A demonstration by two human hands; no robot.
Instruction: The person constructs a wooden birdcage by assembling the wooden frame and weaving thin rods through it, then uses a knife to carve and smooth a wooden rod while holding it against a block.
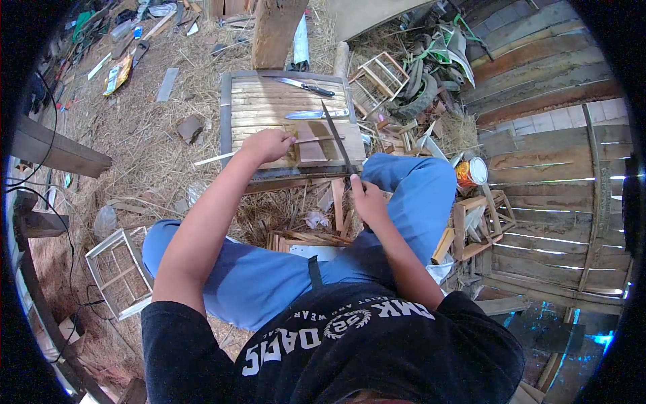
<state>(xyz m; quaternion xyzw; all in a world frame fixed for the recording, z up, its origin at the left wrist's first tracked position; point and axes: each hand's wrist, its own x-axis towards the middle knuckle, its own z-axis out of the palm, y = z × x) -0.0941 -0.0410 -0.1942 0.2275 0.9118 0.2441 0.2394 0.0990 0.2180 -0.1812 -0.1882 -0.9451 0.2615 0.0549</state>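
Observation:
My left hand [268, 145] is closed on a thin wooden stick [319, 139]. One end of the stick lies across a flat wooden block [311, 152]; a pale strip [214, 159] shows on the other side of the hand, likely the same stick. My right hand [367, 200] grips a long dark-bladed knife [338, 138], its blade slanting up past the block's right side; its handle is mostly hidden in my fingers. Beyond the block, on the low slatted table [252, 111], lie a knife with a bluish blade [306, 115] and a black-handled knife [316, 89].
A wooden post [276, 34] rises behind the table. Small wooden frames [380, 75] and a tyre [418, 94] lie to the far right. An orange can [471, 172] stands beside my right knee. A pale frame [121, 275] rests at left. Straw and scraps cover the ground.

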